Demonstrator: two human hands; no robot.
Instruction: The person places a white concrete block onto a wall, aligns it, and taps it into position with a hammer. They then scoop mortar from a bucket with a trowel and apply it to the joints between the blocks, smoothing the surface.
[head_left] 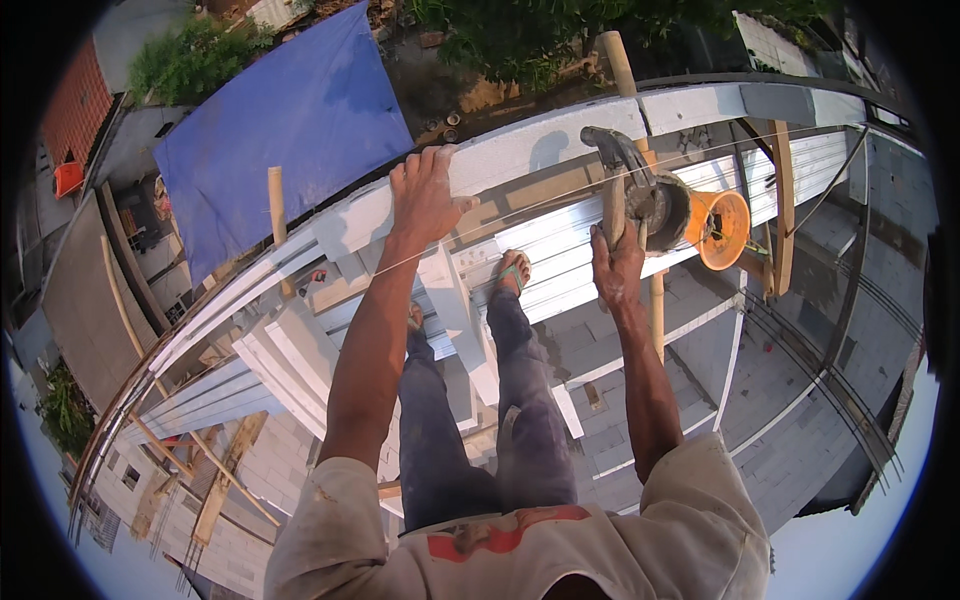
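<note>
My left hand [425,195] rests with fingers apart on the pale block wall top [510,155]. My right hand [618,262] grips the wooden handle of a claw hammer [610,152], its dark head raised toward the wall's edge. Beside the hammer are a dark bucket [663,222] and an orange plastic bucket [725,230] lying on its side or tilted. A taut string crosses below my left hand and past the hammer.
My sandalled feet are on corrugated metal sheeting [550,230] beside stacked white blocks [285,370]. Bamboo poles [275,200] and timber posts [785,200] stand along the edge. A blue tarpaulin [290,130] lies beyond, with block walls and rebar far below.
</note>
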